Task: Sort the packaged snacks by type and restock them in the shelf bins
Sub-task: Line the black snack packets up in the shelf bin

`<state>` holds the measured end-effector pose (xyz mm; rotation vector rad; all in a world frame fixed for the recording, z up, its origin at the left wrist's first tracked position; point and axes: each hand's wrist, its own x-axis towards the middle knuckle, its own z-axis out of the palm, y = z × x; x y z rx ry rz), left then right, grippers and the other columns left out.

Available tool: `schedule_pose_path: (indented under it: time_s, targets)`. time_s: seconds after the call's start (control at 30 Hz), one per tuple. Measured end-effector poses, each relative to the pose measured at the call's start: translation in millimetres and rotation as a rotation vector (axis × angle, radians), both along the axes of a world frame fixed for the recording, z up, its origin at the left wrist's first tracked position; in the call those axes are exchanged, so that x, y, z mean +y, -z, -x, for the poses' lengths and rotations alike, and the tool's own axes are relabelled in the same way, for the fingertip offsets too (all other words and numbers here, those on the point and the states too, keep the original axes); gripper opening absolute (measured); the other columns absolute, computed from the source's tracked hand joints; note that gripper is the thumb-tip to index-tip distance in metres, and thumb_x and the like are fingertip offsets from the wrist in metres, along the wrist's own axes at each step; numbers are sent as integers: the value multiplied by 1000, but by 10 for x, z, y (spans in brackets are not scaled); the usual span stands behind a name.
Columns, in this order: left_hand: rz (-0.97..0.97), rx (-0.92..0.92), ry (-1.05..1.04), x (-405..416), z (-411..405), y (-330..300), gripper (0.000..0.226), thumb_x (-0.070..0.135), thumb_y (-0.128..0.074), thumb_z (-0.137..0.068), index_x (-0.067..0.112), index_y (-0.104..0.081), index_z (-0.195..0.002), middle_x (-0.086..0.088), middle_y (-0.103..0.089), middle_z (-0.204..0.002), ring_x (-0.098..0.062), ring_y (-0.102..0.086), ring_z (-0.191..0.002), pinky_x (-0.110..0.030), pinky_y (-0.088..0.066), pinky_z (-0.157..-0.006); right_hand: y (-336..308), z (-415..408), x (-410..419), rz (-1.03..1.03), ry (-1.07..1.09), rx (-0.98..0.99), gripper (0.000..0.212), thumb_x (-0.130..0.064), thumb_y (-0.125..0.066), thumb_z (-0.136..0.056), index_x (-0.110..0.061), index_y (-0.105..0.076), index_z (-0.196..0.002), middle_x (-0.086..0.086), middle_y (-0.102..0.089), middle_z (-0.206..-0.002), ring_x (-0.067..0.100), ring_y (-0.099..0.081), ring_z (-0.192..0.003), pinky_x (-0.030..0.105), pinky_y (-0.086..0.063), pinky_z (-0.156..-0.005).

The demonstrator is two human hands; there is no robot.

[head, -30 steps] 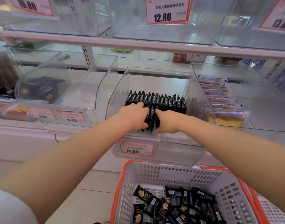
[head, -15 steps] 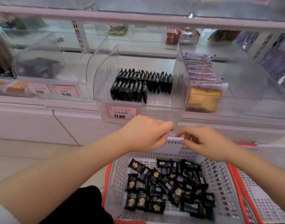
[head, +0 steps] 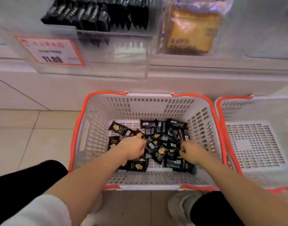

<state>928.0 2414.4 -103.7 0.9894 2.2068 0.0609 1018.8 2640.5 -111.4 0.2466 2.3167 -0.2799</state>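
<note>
Both hands dropped from the shelf bin [head: 94, 51] edge into the white basket [head: 149, 103], left hand [head: 133, 148] and right hand [head: 191, 152] curled among loose black snack packets [head: 163, 141], grip unclear, second basket [head: 254, 144] alongside, more packets standing in the bin.

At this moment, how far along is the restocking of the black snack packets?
Partly done: rows of black packets already stand in the clear shelf bin. In hand: the left hand and right hand are down in the basket, fingers curled among the loose packets. Left: that whole pile remains to shelve.
</note>
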Motion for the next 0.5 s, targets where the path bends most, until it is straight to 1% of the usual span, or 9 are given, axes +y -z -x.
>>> schedule_pose_path:
  time_s: [0.03, 0.07, 0.1, 0.17, 0.23, 0.3, 0.33, 0.4, 0.5]
  targets:
    - [-11, -61, -77, -1, -24, 121, 17, 20, -41, -92, 10, -54, -97, -13, -63, -102, -32, -59, -95, -38, -48, -76, 107, -30, 12, 1, 59, 22, 25, -26, -47, -95, -8, -48, -113, 15, -46, -127, 28, -48, -112, 34, -43, -90]
    - [-19, -112, -158, -9, -47, 236, 18, 19, -42, -93, 10, -56, -98, -12, -64, -101, -30, -59, -95, -37, -48, -78, 197, -46, 22, -3, 127, 62, 34, -25, -48, -95, -7, -43, -123, 15, -37, -136, 29, -44, -119, 37, -42, -95]
    - [-22, -151, -234, -15, -69, 337, 20, 19, -42, -93, 9, -57, -101, -12, -64, -102, -29, -59, -95, -36, -47, -80, 278, -47, 35, -13, 189, 110, 43, -23, -48, -95, -6, -36, -132, 15, -29, -142, 31, -38, -125, 38, -41, -98]
    - [-8, -201, -346, -40, -111, 514, 22, 19, -43, -95, 7, -58, -107, -13, -65, -104, -28, -60, -95, -35, -47, -81, 394, -4, 69, -33, 273, 173, 55, -21, -46, -96, -6, -23, -143, 13, -15, -152, 32, -27, -135, 39, -40, -102]
    - [36, -239, -401, -65, -154, 654, 24, 17, -43, -95, 7, -57, -111, -12, -64, -108, -27, -60, -96, -35, -48, -84, 494, 71, 113, -36, 322, 168, 59, -17, -42, -97, -7, -13, -147, 13, -8, -155, 31, -17, -141, 40, -34, -109]
    - [73, -251, -416, -90, -180, 779, 26, 17, -42, -95, 9, -57, -114, -11, -62, -112, -26, -58, -100, -33, -47, -87, 612, 160, 162, -48, 371, 143, 61, -13, -38, -97, -7, -7, -149, 14, -4, -156, 31, -13, -143, 41, -30, -111]
    - [92, -243, -418, -103, -184, 830, 26, 17, -41, -95, 9, -57, -115, -11, -61, -114, -25, -58, -102, -32, -45, -88, 664, 204, 178, -63, 380, 132, 61, -11, -38, -97, -7, -5, -149, 15, -3, -156, 32, -13, -143, 42, -30, -111]
    - [136, -246, -417, -132, -177, 914, 27, 16, -43, -95, 10, -57, -117, -10, -58, -119, -24, -55, -107, -30, -43, -91, 761, 266, 194, -70, 393, 121, 61, -14, -44, -96, -8, -10, -147, 18, -9, -154, 36, -23, -139, 45, -35, -106]
    - [196, -269, -378, -125, -101, 1004, 31, 15, -48, -93, 11, -55, -122, -10, -55, -126, -24, -53, -113, -30, -42, -95, 876, 309, 217, -35, 524, 149, 55, -25, -53, -94, -5, -26, -137, 20, -37, -140, 35, -47, -119, 42, -44, -91]
